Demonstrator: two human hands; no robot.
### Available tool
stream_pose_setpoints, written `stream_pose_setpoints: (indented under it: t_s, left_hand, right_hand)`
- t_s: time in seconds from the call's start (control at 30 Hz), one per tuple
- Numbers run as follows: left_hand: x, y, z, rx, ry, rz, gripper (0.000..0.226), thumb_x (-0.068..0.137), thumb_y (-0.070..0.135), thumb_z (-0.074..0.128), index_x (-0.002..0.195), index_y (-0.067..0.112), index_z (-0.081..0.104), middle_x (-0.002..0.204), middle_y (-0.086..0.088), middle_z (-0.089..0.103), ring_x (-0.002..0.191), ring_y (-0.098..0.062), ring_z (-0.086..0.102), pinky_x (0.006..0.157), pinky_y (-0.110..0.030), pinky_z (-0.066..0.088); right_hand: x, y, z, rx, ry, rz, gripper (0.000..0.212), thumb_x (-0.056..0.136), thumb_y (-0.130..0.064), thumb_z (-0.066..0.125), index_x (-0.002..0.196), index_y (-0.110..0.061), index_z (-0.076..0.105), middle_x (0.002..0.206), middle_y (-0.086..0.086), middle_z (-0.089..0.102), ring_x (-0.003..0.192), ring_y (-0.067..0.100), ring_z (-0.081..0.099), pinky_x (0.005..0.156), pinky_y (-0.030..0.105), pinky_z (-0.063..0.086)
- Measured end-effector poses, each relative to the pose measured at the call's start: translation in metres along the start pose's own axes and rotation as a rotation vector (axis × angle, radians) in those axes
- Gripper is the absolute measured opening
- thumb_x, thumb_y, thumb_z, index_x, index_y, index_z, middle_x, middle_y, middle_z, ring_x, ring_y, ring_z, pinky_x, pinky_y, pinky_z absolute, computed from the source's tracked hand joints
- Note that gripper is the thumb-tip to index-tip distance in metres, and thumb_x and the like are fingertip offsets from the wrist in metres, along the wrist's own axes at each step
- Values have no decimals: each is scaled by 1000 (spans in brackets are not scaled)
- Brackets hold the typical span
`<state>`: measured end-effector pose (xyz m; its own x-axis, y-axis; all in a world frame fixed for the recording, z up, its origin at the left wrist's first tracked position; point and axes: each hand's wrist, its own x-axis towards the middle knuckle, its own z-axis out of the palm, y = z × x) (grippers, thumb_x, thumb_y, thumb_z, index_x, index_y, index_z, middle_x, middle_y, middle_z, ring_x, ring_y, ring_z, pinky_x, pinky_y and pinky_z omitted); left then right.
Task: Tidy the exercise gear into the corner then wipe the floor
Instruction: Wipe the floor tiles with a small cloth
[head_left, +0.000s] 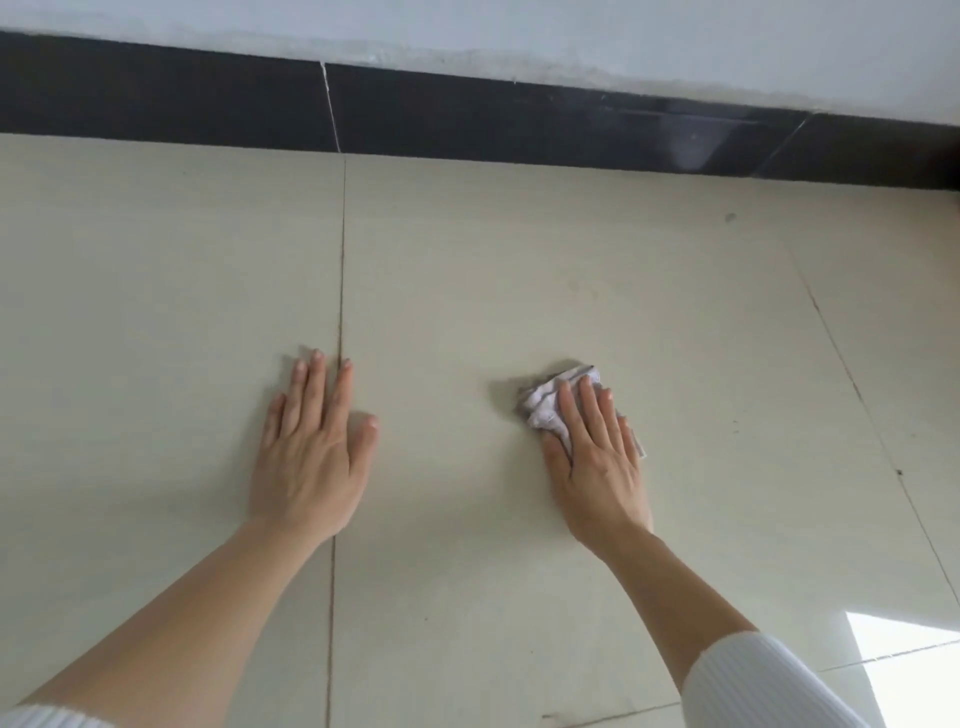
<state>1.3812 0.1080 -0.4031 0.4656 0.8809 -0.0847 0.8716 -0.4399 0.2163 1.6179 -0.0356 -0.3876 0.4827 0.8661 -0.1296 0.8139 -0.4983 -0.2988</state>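
Observation:
My right hand (597, 457) presses flat, fingers straight, on a crumpled white cloth (545, 405) lying on the beige tiled floor (519, 260). Only the cloth's left and far edges show past my fingers. My left hand (311, 452) rests flat on the floor to the left, fingers straight and spread, lying across a grout line. No exercise gear is in view.
A dark skirting board (467, 119) runs along the foot of a pale wall (519, 31) at the far side. Small dark specks (730, 217) dot the tiles to the right. A bright patch of light (904, 654) falls on the floor at the lower right.

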Motion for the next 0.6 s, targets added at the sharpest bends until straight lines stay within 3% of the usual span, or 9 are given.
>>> stream_pose_setpoints:
  t_s: [0.2, 0.4, 0.5, 0.6]
  left_hand:
    - [4, -2, 4, -3, 45, 2, 66, 93, 47, 20, 152, 17, 19, 160, -6, 12, 148, -19, 9, 119, -39, 10]
    - [6, -1, 3, -5, 31, -2, 68, 92, 47, 20, 153, 18, 16, 160, -5, 9, 148, -17, 5, 120, -38, 8]
    - [6, -1, 2, 0, 32, -3, 67, 92, 47, 22, 153, 18, 18, 160, -5, 10, 148, -17, 6, 120, -38, 9]
    - [7, -2, 2, -3, 35, 2, 67, 93, 47, 22, 153, 17, 18, 160, -5, 11, 148, -16, 6, 120, -37, 8]
  right_hand:
    - [78, 37, -16, 28, 49, 152, 53, 102, -39, 23, 153, -29, 13, 161, -6, 5, 148, 16, -2, 119, 33, 0]
    - [161, 44, -24, 13, 97, 261, 51, 102, -35, 23, 152, -27, 19, 160, -1, 9, 147, 23, 2, 118, 42, 5]
    - [179, 28, -21, 13, 99, 218, 49, 101, -37, 23, 149, -27, 25, 159, 4, 12, 146, 24, 5, 117, 42, 6]
    - [168, 4, -15, 31, 96, -37, 48, 100, -38, 27, 144, -22, 37, 155, 10, 24, 144, 26, 16, 115, 43, 14]
